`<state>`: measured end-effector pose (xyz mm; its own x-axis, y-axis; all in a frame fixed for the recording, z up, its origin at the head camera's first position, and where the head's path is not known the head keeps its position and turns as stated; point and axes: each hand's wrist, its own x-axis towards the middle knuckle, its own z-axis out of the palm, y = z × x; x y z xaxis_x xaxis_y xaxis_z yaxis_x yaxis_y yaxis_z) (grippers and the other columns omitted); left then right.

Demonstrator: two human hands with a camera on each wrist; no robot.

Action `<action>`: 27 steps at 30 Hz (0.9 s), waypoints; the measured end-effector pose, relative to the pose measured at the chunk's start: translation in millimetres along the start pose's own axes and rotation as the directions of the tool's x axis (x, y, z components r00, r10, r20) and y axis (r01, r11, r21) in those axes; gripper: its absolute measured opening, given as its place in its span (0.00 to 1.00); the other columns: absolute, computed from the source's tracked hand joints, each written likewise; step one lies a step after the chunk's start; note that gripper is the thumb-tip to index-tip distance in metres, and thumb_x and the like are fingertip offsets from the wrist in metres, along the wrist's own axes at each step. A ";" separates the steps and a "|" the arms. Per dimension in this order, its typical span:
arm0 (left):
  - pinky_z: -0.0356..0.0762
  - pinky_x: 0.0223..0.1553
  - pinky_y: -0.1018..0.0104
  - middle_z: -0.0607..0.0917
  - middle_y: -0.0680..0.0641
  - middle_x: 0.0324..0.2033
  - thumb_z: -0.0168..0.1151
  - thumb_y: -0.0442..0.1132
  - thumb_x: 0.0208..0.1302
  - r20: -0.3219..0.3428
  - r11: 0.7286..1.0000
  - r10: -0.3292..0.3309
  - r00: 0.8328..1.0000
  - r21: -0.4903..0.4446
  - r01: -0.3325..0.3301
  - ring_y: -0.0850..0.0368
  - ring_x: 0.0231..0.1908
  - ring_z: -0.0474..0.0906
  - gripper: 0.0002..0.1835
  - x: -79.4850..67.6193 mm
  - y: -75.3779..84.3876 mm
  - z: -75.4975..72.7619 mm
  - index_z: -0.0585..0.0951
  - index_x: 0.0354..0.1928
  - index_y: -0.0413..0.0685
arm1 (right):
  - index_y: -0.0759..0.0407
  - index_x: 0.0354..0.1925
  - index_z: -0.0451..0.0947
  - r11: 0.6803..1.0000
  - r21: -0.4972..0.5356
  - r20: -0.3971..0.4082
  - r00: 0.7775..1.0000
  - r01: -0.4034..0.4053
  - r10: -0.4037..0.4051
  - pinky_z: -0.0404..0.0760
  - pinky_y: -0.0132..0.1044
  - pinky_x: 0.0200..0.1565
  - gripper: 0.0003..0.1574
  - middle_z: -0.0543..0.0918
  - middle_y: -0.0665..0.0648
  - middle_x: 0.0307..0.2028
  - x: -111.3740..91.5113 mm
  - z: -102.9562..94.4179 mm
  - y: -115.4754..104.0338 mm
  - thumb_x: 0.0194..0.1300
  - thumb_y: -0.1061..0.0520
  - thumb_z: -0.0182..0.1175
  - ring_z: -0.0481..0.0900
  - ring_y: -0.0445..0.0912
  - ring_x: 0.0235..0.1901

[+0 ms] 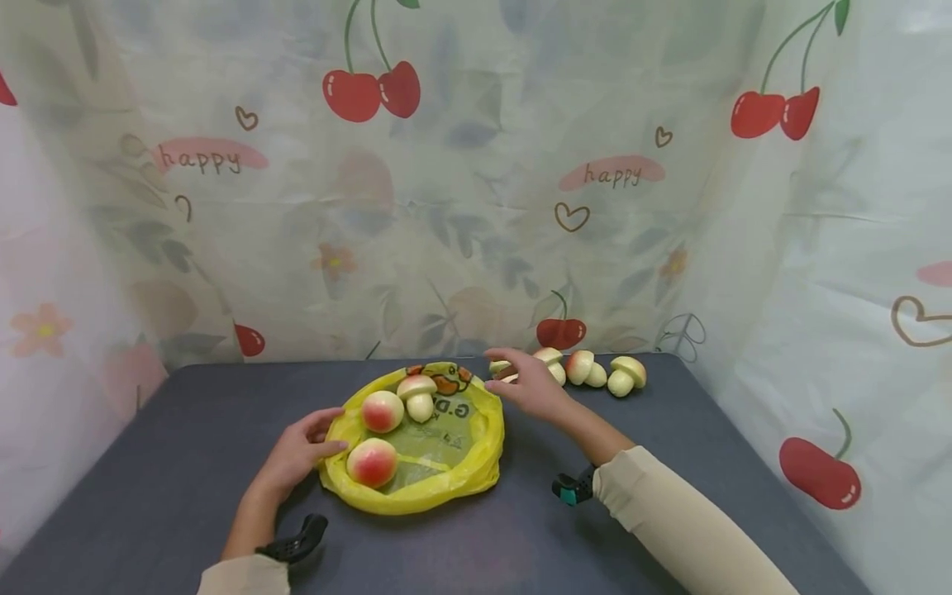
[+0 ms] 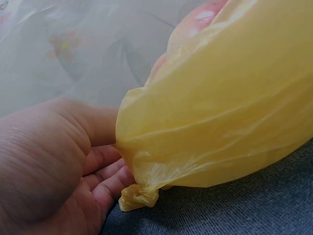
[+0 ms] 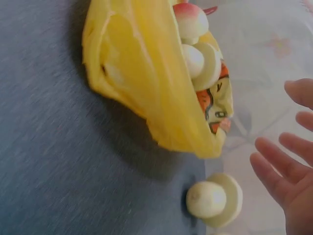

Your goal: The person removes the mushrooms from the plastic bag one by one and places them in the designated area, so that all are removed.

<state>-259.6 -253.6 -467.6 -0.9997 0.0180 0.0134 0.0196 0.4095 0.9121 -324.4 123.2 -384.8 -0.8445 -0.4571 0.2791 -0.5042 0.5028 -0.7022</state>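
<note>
A yellow plastic bag (image 1: 416,500) with its rim rolled open sits on the dark table. Inside lie a toy mushroom (image 1: 420,397) and two round red-and-cream pieces that look like mushroom caps, one at the back (image 1: 383,411) and one nearer (image 1: 373,462). My left hand (image 1: 297,450) holds the bag's left edge, thumb and fingers on either side of the plastic in the left wrist view. To the right of the bag, my right hand (image 1: 530,385) is raised with fingers spread and nothing in them. It partly hides toy mushrooms (image 1: 550,364) behind it.
More toy mushrooms, one reddish (image 1: 585,368) and one at the right end (image 1: 627,376), line the table's back edge. A printed curtain (image 1: 476,182) hangs behind and along the sides. The dark table (image 1: 476,554) extends toward me.
</note>
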 end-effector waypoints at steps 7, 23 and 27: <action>0.77 0.46 0.64 0.73 0.34 0.61 0.68 0.41 0.62 -0.003 1.000 -0.006 1.000 0.004 0.006 0.45 0.51 0.74 0.34 -0.8 0.0 -1.3 0.68 0.68 0.41 | 0.51 0.64 0.72 0.999 -0.049 0.063 0.998 -0.011 0.014 0.81 0.40 0.42 0.28 0.76 0.53 0.59 25.2 17.2 -12.0 0.67 0.53 0.63 0.81 0.47 0.48; 0.77 0.47 0.63 0.73 0.34 0.60 0.68 0.41 0.62 -0.005 1.000 -0.013 1.000 0.009 0.013 0.45 0.50 0.74 0.34 -0.3 3.0 -2.2 0.69 0.68 0.41 | 0.56 0.64 0.71 0.995 -0.028 0.162 0.982 -0.095 0.099 0.78 0.44 0.45 0.28 0.75 0.60 0.59 60.2 59.2 -13.7 0.69 0.53 0.61 0.78 0.52 0.49; 0.77 0.47 0.63 0.73 0.34 0.60 0.68 0.41 0.62 -0.003 1.000 -0.021 1.000 0.009 0.021 0.45 0.50 0.74 0.34 -0.4 3.5 -1.7 0.69 0.68 0.42 | 0.55 0.64 0.71 0.994 -0.002 0.121 0.987 -0.110 0.109 0.78 0.44 0.46 0.29 0.75 0.60 0.59 63.3 71.6 -10.7 0.68 0.51 0.62 0.78 0.53 0.51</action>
<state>-259.1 -253.8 -463.7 -1.0000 0.0072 -0.0044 -0.0010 0.4181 0.9084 -359.5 36.4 -406.5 -0.8664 -0.4849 0.1190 -0.4086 0.5515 -0.7273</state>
